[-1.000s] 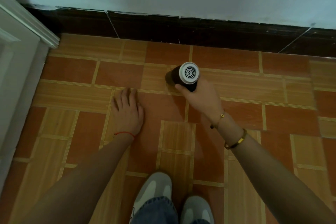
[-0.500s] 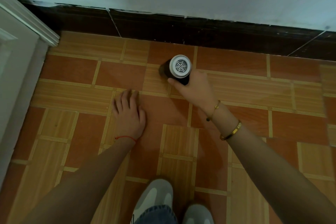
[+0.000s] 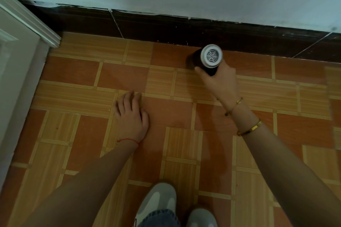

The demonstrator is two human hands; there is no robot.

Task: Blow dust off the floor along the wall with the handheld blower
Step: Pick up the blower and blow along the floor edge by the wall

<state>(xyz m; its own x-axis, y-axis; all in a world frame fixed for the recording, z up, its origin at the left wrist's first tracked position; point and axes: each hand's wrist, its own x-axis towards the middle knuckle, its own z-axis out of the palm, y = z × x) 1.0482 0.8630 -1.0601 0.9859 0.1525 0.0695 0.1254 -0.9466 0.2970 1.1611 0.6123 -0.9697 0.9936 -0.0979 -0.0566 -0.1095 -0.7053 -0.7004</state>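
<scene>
While the left hand [image 3: 131, 116] lies flat with straight fingers on the orange and tan tiled floor [image 3: 77, 101], the right hand [image 3: 220, 81] at about one o'clock curls tight around the small black blower with a round white grille [image 3: 206, 59], just beside the dark brown baseboard [image 3: 147, 26].

Single head-worn wide-angle view, looking steeply down and forward from close above the tiled floor [image 3: 166, 112], facing the dark baseboard [image 3: 151, 27] along the floor's far edge.
</scene>
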